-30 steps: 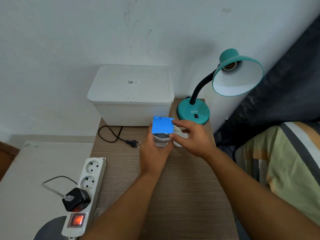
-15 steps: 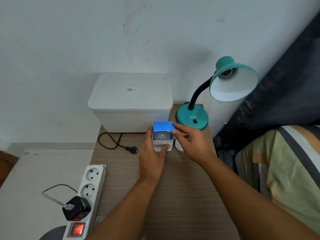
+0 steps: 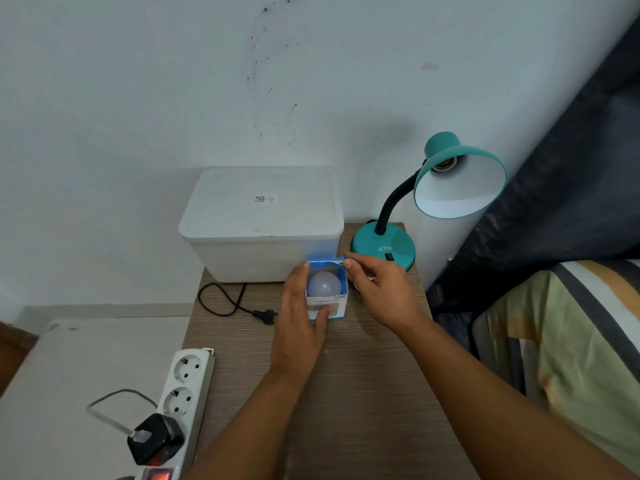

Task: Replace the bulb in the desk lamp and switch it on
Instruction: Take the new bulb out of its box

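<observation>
A teal desk lamp stands at the table's back right, its shade tilted toward me with an empty socket inside. Its black plug lies loose on the wooden table. My left hand grips a small blue and white bulb box standing on the table. The top is open and a white bulb shows inside. My right hand pinches the box's lid flap at its back right corner.
A white lidded plastic bin sits behind the box against the wall. A white power strip with a black adapter plugged in and a lit red switch lies at the table's left front. Bedding borders the right.
The blue lid flap has been folded back from over the box's top, so the bulb inside now shows fully. Both hands stayed on the box, which rests on the table.
</observation>
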The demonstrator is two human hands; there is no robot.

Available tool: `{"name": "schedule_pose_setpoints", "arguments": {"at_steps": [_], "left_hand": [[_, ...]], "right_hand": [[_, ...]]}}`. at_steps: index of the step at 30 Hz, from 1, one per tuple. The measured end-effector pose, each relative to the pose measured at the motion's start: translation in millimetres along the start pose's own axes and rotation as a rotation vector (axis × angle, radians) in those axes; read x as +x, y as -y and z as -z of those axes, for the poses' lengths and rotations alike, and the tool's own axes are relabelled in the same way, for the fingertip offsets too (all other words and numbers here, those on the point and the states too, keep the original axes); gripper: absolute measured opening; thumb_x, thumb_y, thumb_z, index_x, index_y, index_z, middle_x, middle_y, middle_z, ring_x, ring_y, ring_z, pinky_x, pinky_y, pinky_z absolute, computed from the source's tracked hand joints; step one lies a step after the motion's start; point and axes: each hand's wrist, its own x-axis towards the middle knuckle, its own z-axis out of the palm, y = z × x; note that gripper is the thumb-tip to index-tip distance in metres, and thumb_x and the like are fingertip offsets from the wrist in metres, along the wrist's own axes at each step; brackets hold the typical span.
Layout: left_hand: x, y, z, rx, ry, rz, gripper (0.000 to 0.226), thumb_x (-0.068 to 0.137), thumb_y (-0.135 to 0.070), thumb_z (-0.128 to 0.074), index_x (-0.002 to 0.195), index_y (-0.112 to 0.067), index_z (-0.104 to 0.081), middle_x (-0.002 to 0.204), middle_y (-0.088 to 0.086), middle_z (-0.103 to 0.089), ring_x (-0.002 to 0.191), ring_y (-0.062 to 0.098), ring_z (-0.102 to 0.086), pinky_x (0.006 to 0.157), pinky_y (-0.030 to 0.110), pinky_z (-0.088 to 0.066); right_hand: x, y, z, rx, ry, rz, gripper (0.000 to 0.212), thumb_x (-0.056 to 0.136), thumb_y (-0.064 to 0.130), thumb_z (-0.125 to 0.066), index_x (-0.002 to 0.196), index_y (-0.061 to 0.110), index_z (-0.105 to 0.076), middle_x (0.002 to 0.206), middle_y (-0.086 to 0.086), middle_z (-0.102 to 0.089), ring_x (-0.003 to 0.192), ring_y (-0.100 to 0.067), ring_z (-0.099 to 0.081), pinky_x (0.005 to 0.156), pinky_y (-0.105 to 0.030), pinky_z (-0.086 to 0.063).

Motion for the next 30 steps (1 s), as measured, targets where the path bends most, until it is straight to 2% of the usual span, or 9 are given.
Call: {"name": "schedule_pose_setpoints", "arguments": {"at_steps": [2, 5, 8, 10, 13, 15, 18, 25, 30], "left_hand": [[1, -1, 3, 0.007, 0.026, -0.010, 0.097, 0.089, -0.020, -0.072, 0.148, -0.050, -0.001, 0.160, -0.005, -0.026, 0.140, -0.003, -0.021, 0.109, 0.014, -0.027], [4, -2, 9, -0.042, 0.063, 0.002, 0.096, 0.089, -0.019, -0.073, 0.147, -0.052, -0.005, 0.157, -0.006, -0.030, 0.138, -0.001, -0.027, 0.109, 0.019, -0.034], [11, -2, 14, -0.014, 0.092, 0.002, 0.109, 0.086, -0.018, -0.076, 0.145, -0.062, 0.005, 0.151, -0.005, -0.038, 0.131, 0.000, -0.037, 0.103, 0.020, -0.041], [16, -1, 17, 0.016, 0.117, 0.001, 0.116, 0.083, -0.019, -0.079, 0.144, -0.062, 0.010, 0.148, -0.002, -0.042, 0.131, 0.006, -0.043, 0.101, 0.025, -0.047], [23, 1, 20, 0.033, 0.158, 0.013, 0.121, 0.081, -0.021, -0.081, 0.143, -0.063, 0.014, 0.146, 0.001, -0.045, 0.130, 0.014, -0.048, 0.098, 0.037, -0.054], [28, 3, 22, 0.025, 0.173, 0.021, 0.122, 0.080, -0.022, -0.082, 0.143, -0.064, 0.013, 0.146, 0.001, -0.046, 0.129, 0.015, -0.050, 0.096, 0.039, -0.055], [33, 6, 24, -0.002, 0.201, 0.036, 0.121, 0.077, -0.023, -0.084, 0.146, -0.062, 0.008, 0.144, -0.001, -0.048, 0.126, 0.013, -0.052, 0.094, 0.042, -0.056], [39, 10, 27, -0.043, 0.232, 0.052, 0.123, 0.071, -0.024, -0.088, 0.149, -0.060, 0.000, 0.142, -0.003, -0.051, 0.124, 0.014, -0.056, 0.093, 0.043, -0.057], [43, 9, 30, -0.033, 0.274, 0.013, 0.123, 0.070, -0.025, -0.088, 0.150, -0.059, -0.001, 0.142, -0.002, -0.050, 0.124, 0.016, -0.056, 0.093, 0.044, -0.057]], "right_hand": [[0, 0, 0, -0.001, 0.002, -0.009, 0.041, 0.098, 0.043, -0.054, 0.132, 0.023, -0.063, 0.115, 0.009, -0.070, 0.093, 0.008, -0.058, 0.082, -0.013, -0.048], [-2, -3, -1, 0.037, -0.009, -0.039, 0.043, 0.099, 0.045, -0.053, 0.137, 0.028, -0.055, 0.111, 0.015, -0.063, 0.096, 0.004, -0.057, 0.082, -0.018, -0.048], [-6, -9, -5, 0.051, -0.028, -0.061, 0.026, 0.094, 0.040, -0.063, 0.116, 0.031, -0.054, 0.107, 0.016, -0.062, 0.095, 0.000, -0.059, 0.080, -0.026, -0.054], [-7, -13, -9, -0.004, -0.024, -0.025, 0.024, 0.088, 0.035, -0.072, 0.106, 0.031, -0.056, 0.105, 0.015, -0.060, 0.093, -0.002, -0.057, 0.079, -0.028, -0.053], [-2, -16, -13, -0.102, 0.032, 0.018, 0.039, 0.081, 0.041, -0.077, 0.116, 0.033, -0.061, 0.119, 0.009, -0.058, 0.105, -0.006, -0.054, 0.089, -0.031, -0.050], [4, -15, -16, -0.166, 0.080, -0.016, 0.053, 0.078, 0.049, -0.078, 0.126, 0.032, -0.061, 0.128, 0.005, -0.055, 0.116, -0.013, -0.052, 0.097, -0.038, -0.050], [12, -13, -19, -0.198, 0.118, -0.060, 0.063, 0.075, 0.055, -0.078, 0.131, 0.031, -0.061, 0.133, 0.002, -0.055, 0.122, -0.016, -0.051, 0.101, -0.043, -0.050], [29, -6, -19, -0.253, 0.266, -0.076, 0.064, 0.075, 0.050, -0.080, 0.130, 0.021, -0.064, 0.135, 0.004, -0.063, 0.124, -0.015, -0.056, 0.097, -0.031, -0.046], [39, 3, -14, -0.271, 0.399, -0.088, 0.053, 0.075, 0.047, -0.081, 0.117, 0.016, -0.071, 0.116, 0.000, -0.070, 0.104, -0.016, -0.063, 0.084, -0.030, -0.051]]}}
